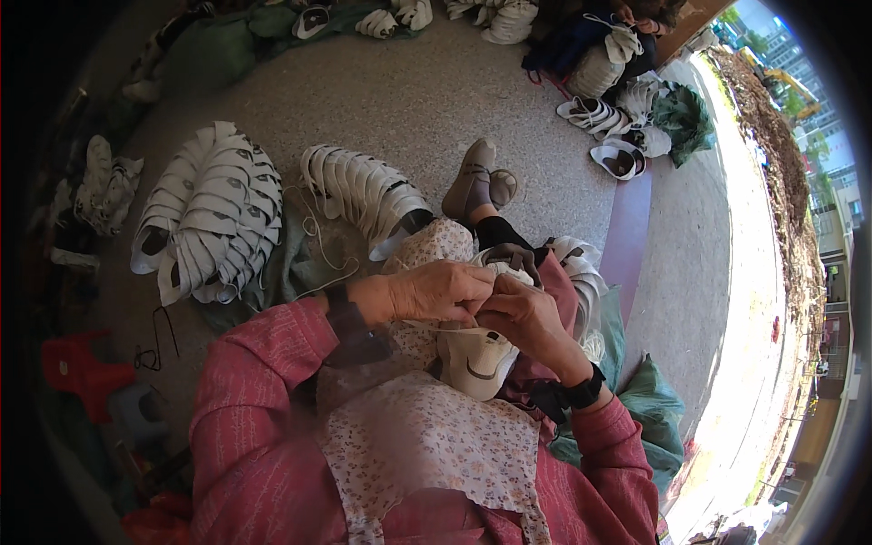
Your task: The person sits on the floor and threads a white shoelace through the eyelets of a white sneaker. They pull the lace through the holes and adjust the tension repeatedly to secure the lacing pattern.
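Note:
A white shoe upper [477, 365] with a dark curved line lies on my lap, over the flowered apron [427, 431]. My left hand [440, 291] is closed at its upper edge, fingertips pinched together; what they hold is hidden. Close against it, my right hand [534, 318] is closed with bent fingers on the upper's edge. Just beyond the hands lies another pale piece with a dark opening [513, 262], partly covered. Each wrist wears a dark band.
Nested rows of white shoe uppers [222, 213] lie on the floor to the left, and another row [363, 191] ahead. A loose white cord [318, 236] trails beside it. A red stool [82, 372] stands at left, green sacks [649, 409] at right. Another person's hands [640, 20] show far right.

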The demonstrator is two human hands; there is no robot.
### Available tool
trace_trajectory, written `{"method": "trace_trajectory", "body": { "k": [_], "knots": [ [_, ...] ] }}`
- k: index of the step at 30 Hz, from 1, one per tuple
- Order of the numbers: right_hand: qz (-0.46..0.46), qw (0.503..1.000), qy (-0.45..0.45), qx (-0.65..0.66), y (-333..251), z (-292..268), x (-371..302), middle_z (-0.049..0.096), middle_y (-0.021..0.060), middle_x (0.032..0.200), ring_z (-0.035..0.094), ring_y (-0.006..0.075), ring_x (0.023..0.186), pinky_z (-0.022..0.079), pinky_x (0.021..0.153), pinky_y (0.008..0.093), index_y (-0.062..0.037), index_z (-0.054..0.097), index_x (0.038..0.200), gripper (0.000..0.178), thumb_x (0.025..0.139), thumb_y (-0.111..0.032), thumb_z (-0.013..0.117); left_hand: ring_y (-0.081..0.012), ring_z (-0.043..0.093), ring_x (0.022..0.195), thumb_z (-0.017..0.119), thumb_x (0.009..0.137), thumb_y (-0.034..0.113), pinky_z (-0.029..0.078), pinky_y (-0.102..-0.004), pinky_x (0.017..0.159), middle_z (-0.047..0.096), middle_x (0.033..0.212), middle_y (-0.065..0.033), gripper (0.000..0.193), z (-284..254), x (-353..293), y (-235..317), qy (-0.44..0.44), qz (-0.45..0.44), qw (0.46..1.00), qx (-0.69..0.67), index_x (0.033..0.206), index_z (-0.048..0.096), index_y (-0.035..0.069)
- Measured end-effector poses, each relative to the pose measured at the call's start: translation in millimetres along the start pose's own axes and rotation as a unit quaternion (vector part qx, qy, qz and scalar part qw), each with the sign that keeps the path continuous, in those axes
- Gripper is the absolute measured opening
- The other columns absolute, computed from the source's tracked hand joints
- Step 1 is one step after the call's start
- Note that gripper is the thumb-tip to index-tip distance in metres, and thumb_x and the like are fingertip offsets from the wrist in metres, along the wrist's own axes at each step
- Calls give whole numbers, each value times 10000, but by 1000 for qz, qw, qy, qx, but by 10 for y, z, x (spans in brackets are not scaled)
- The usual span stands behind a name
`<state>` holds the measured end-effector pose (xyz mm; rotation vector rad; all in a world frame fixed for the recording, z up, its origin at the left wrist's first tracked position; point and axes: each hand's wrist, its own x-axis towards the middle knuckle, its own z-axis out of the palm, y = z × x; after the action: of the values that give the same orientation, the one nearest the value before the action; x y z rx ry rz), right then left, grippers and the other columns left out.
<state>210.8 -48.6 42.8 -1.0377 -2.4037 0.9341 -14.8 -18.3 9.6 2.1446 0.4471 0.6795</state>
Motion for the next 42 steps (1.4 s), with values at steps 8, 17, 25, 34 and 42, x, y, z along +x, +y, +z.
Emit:
{"method": "trace_trajectory", "body": {
  "k": [8, 17, 25, 34, 42],
  "knots": [
    [62, 986, 55, 148, 285, -242, -112, 603, 4, 984, 611, 193, 792, 475, 705, 310, -63, 683, 953, 91, 918, -146, 697, -253, 580, 908, 852, 717, 210, 485, -367, 754, 541, 958, -75, 299, -121, 79, 130, -82, -67, 994, -33, 814, 609, 65],
    [227, 608, 162, 743, 83, -455, -260, 592, 22, 925, 512, 118, 617, 369, 558, 238, -54, 551, 1132, 199, 1082, -225, 462, -273, 582, 963, 798, 717, 259, 477, -377, 852, 606, 963, -54, 216, 139, 124, 216, -47, -125, 991, 28, 771, 690, 80],
    [121, 441, 344, 820, 1416, -1443, -762, 286, -34, 654, 239, 88, 526, 290, 503, 253, -111, 408, 821, 262, 1081, -121, 440, -210, 519, 966, 753, 720, 206, 426, -344, 906, 581, 894, -9, 144, 24, 149, 225, -103, -189, 973, -88, 796, 709, 91],
    [119, 361, 638, 670, 2348, -3244, -2402, 164, -48, 577, 137, 110, 481, 177, 427, 272, -164, 244, 705, 447, 1122, -238, 389, -202, 528, 945, 788, 763, 254, 443, -346, 869, 553, 922, -4, 176, 81, 187, 247, -83, -150, 985, -15, 874, 741, 125],
    [263, 615, 503, 547, 1539, -1753, -1738, 646, 146, 1176, 669, 183, 1014, 593, 927, 319, 83, 507, 1343, 349, 1017, -28, 562, -247, 632, 855, 766, 806, 280, 509, -389, 763, 572, 974, -46, 271, 329, 385, 523, -29, 50, 964, 258, 980, 709, 80]
  ]
}}
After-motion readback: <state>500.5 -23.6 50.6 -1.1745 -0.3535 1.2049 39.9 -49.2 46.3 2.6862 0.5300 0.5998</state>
